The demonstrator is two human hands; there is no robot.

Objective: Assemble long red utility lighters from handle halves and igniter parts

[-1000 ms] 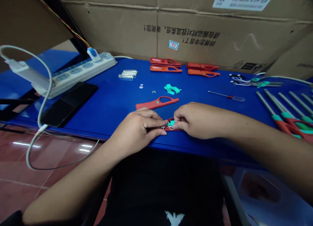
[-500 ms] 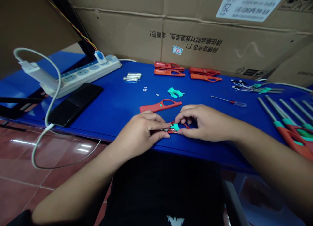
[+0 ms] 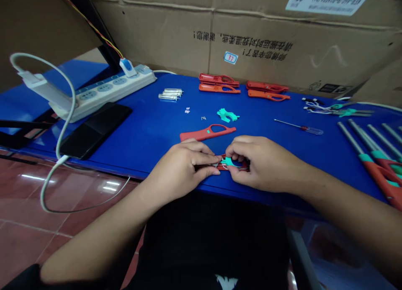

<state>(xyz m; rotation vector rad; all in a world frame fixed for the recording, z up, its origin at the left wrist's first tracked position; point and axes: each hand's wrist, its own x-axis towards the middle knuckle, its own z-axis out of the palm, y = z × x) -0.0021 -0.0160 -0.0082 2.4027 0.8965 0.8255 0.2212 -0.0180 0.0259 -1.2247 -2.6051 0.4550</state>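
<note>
My left hand (image 3: 188,166) is closed on the left end of a red lighter shell half (image 3: 223,167) at the table's front edge. White wires show inside that shell. Between its fingertips my right hand (image 3: 260,162) pinches a teal plastic trigger piece (image 3: 228,160), which lies in or over the shell; how well it is seated is hidden by the fingers. Just beyond the hands lies another red shell half (image 3: 201,134) with a small teal button. Further back is a group of teal trigger pieces (image 3: 226,115).
Several red and orange shell halves (image 3: 218,88) lie by the cardboard box (image 3: 157,34). Clear tubes (image 3: 171,94), tiny screws (image 3: 203,118) and a screwdriver (image 3: 309,129) are on the table. Wired igniter parts (image 3: 342,110) and long-nosed lighters (image 3: 372,164) lie right; a power strip (image 3: 103,91) and phone (image 3: 96,129) left.
My right hand has shifted slightly down and closed more over the trigger piece and the shell's right end. My left hand keeps its grip. The view has tilted slightly.
</note>
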